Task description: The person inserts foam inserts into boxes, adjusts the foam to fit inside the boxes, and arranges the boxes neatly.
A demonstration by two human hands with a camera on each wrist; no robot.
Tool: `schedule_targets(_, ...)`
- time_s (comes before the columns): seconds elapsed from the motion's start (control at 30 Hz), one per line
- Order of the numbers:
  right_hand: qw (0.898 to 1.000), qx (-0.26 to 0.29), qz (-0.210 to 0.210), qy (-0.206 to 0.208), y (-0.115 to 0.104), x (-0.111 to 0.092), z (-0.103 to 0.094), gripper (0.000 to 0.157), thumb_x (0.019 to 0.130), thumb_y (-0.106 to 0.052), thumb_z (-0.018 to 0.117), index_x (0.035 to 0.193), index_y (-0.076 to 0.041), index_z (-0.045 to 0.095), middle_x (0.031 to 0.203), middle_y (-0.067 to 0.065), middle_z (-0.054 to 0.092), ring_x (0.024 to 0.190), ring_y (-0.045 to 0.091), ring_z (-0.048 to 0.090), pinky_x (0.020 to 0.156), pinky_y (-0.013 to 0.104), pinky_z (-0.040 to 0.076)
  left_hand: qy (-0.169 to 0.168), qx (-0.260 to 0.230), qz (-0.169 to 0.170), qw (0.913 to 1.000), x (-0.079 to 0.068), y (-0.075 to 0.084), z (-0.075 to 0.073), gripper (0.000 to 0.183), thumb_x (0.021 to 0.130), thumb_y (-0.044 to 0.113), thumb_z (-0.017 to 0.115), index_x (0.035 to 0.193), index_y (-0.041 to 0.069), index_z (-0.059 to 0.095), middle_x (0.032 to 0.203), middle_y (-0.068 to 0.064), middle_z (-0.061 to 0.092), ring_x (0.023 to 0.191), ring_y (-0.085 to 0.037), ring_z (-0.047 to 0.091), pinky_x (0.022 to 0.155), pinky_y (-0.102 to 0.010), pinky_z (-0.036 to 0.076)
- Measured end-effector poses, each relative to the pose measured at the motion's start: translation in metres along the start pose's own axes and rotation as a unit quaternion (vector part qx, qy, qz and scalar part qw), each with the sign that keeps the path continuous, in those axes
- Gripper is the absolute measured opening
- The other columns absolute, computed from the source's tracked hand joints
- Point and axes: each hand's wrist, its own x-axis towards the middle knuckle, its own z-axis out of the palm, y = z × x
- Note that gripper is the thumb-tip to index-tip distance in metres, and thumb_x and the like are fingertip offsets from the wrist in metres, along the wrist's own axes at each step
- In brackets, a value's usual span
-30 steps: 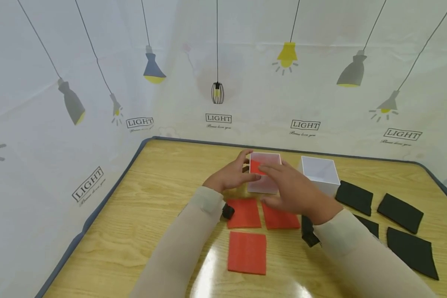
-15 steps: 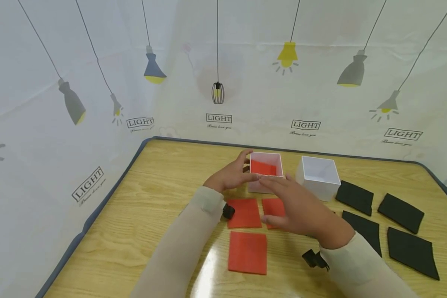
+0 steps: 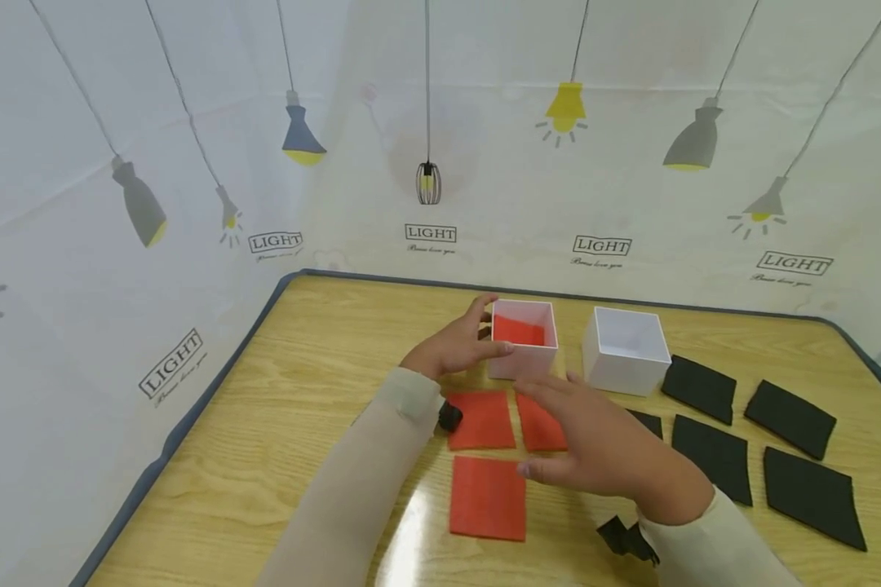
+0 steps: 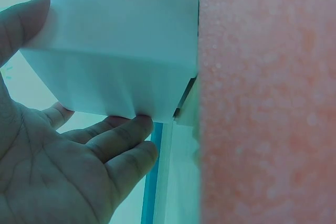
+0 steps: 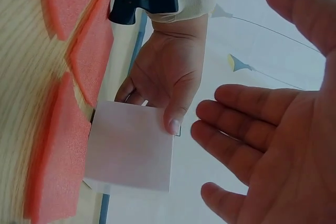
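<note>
My left hand (image 3: 455, 346) holds a small square white box (image 3: 523, 365), its thumb at the front rim and its fingers against the left side. Inside the box a red foam piece (image 3: 517, 331) leans at a tilt. In the left wrist view, fingertips (image 4: 137, 124) touch the box wall (image 4: 115, 82). My right hand (image 3: 602, 444) hovers in front of the box with fingers extended and nothing in them, partly covering one red foam square (image 3: 537, 422). Two more red foam squares lie nearby, a rear one (image 3: 482, 417) and a front one (image 3: 488, 499).
A second white box (image 3: 624, 368), with nothing seen inside, stands to the right. Several black foam pieces (image 3: 712, 458) lie flat on the table's right side, one partly hidden by my right hand. A printed white curtain (image 3: 514, 204) hangs behind the wooden table (image 3: 301, 391).
My right hand has drawn back from over the left box toward the front of the table, uncovering the red piece inside. My left hand has stayed on the box.
</note>
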Motion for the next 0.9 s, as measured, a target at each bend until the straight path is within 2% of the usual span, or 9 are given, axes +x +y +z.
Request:
schedule_targets(0.1, 1.000, 0.000, 0.014, -0.020, -0.002, -0.003, 0.001, 0.084, 0.086, -0.043, 0.087, 0.154, -0.008, 0.053, 0.157, 0.007, 0.053, 0.143, 0.032, 0.053, 0.121, 0.071, 0.026, 0.000, -0.005, -0.005, 1.0000, 0.000, -0.001, 0.001, 0.093, 0.097, 0.034, 0.076, 0.166, 0.025, 0.014, 0.162, -0.007, 0.041, 0.153, -0.034, 0.039, 0.121, -0.048, 0.040)
schedule_targets(0.17, 0.999, -0.002, 0.022, -0.032, -0.004, -0.004, 0.001, 0.083, 0.086, -0.044, 0.087, 0.152, -0.006, 0.054, 0.156, 0.008, 0.055, 0.142, 0.032, 0.054, 0.122, 0.069, 0.025, 0.000, -0.004, -0.007, 1.0000, 0.000, -0.001, 0.001, 0.094, 0.097, 0.035, 0.076, 0.167, 0.025, 0.013, 0.163, -0.007, 0.040, 0.154, -0.034, 0.038, 0.121, -0.048, 0.040)
schedule_targets(0.37, 0.996, -0.012, 0.052, -0.076, -0.008, -0.005, 0.002, 0.085, 0.083, -0.051, 0.086, 0.150, -0.006, 0.057, 0.152, 0.008, 0.058, 0.141, 0.031, 0.054, 0.124, 0.064, 0.028, -0.002, -0.003, -0.004, 1.0000, 0.001, 0.000, 0.001, 0.096, 0.097, 0.036, 0.076, 0.167, 0.023, 0.011, 0.164, -0.009, 0.039, 0.154, -0.034, 0.039, 0.120, -0.048, 0.042)
schedule_targets(0.47, 0.993, -0.016, 0.067, -0.095, -0.010, -0.004, 0.005, 0.086, 0.081, -0.054, 0.086, 0.148, -0.007, 0.059, 0.149, 0.008, 0.059, 0.138, 0.031, 0.055, 0.120, 0.060, 0.037, -0.001, -0.002, -0.004, 1.0000, 0.001, 0.001, 0.000, 0.096, 0.098, 0.035, 0.075, 0.167, 0.022, 0.011, 0.164, -0.009, 0.038, 0.154, -0.034, 0.038, 0.120, -0.048, 0.041)
schedule_targets(0.63, 0.989, -0.034, 0.079, -0.116, -0.014, -0.001, 0.011, 0.085, 0.077, -0.056, 0.088, 0.142, -0.007, 0.064, 0.137, 0.005, 0.065, 0.124, 0.026, 0.061, 0.105, 0.053, 0.052, -0.001, 0.000, -0.007, 1.0000, 0.002, 0.002, -0.001, 0.096, 0.098, 0.033, 0.075, 0.168, 0.021, 0.011, 0.164, -0.009, 0.038, 0.155, -0.034, 0.037, 0.122, -0.047, 0.039)
schedule_targets(0.9, 0.984, -0.087, 0.082, -0.134, -0.024, 0.001, 0.025, 0.087, 0.067, -0.058, 0.092, 0.133, -0.005, 0.068, 0.120, 0.001, 0.067, 0.110, 0.022, 0.061, 0.102, 0.048, 0.053, -0.001, -0.008, -0.007, 0.9999, 0.002, 0.001, 0.000, 0.096, 0.098, 0.032, 0.075, 0.168, 0.021, 0.010, 0.166, -0.010, 0.036, 0.156, -0.034, 0.036, 0.123, -0.046, 0.039)
